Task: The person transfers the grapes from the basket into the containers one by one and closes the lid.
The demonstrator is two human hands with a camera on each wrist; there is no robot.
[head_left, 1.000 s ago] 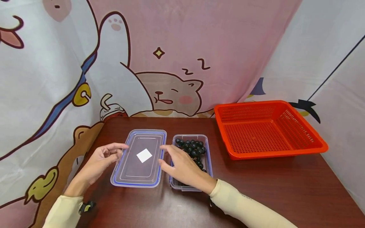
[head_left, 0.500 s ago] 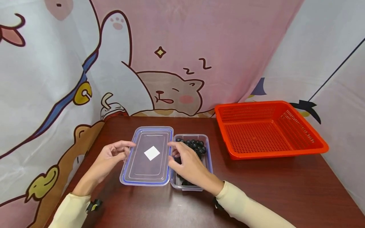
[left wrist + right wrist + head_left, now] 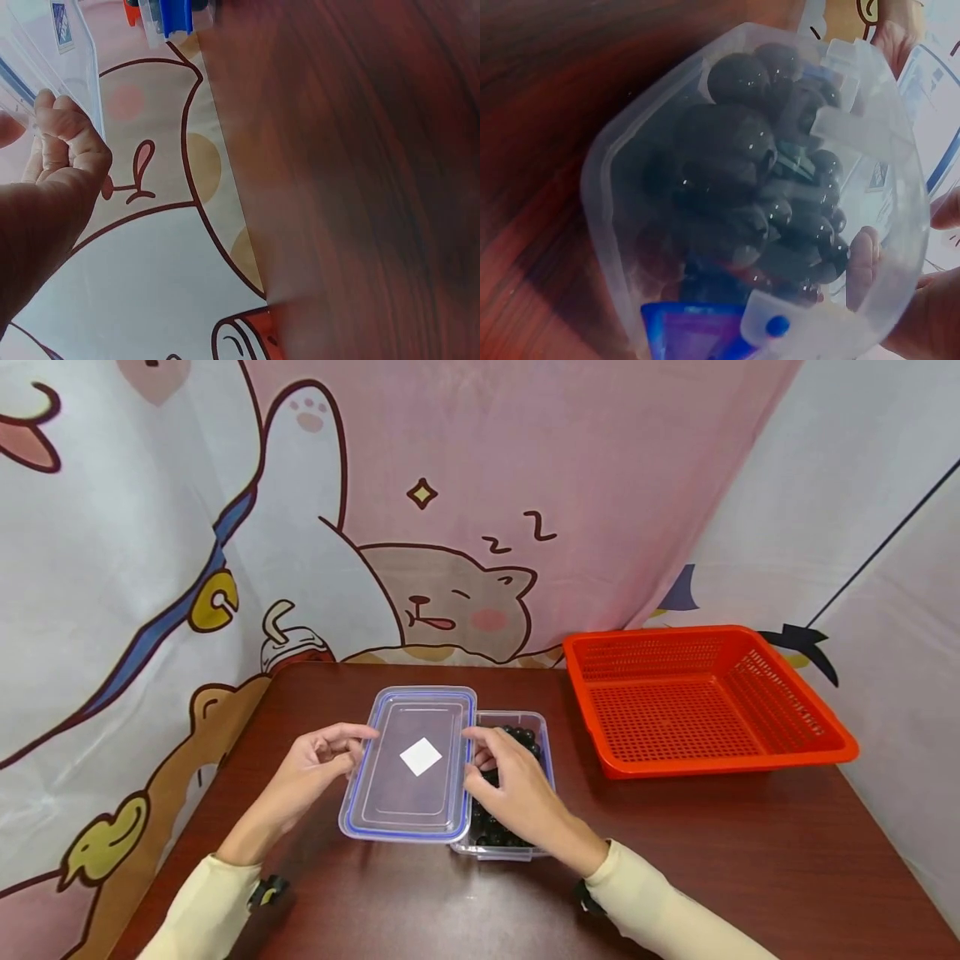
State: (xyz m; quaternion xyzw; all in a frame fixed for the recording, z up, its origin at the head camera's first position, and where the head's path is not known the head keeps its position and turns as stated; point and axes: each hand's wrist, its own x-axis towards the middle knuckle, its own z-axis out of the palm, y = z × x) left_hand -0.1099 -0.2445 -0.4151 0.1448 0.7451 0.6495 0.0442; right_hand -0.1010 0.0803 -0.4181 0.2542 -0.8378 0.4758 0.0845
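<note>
A clear plastic lid [image 3: 390, 797] with a blue seal and a white square sticker is held level in the air in the head view. My left hand [image 3: 311, 768] pinches its left edge; my right hand [image 3: 521, 789] grips the right edge. The lid overlaps the left side of a clear container [image 3: 551, 768] holding dark grapes [image 3: 498, 835]. Part of the container is hidden beneath the lid and my right hand. Up close, the right wrist view shows the grapes [image 3: 727, 142] through the container wall. In the left wrist view, fingers [image 3: 67, 124] curl at the lid's edge.
An orange-red perforated basket [image 3: 675, 768] stands at the back right of the dark wood table [image 3: 675, 860]. Behind the table hangs a printed cartoon curtain [image 3: 600, 485]. Blue clips [image 3: 694, 326] show on the container's side in the right wrist view.
Both hands have carried the lid rightward and slightly away from me, from beside the container to partly over it. The container and basket have stayed in place.
</note>
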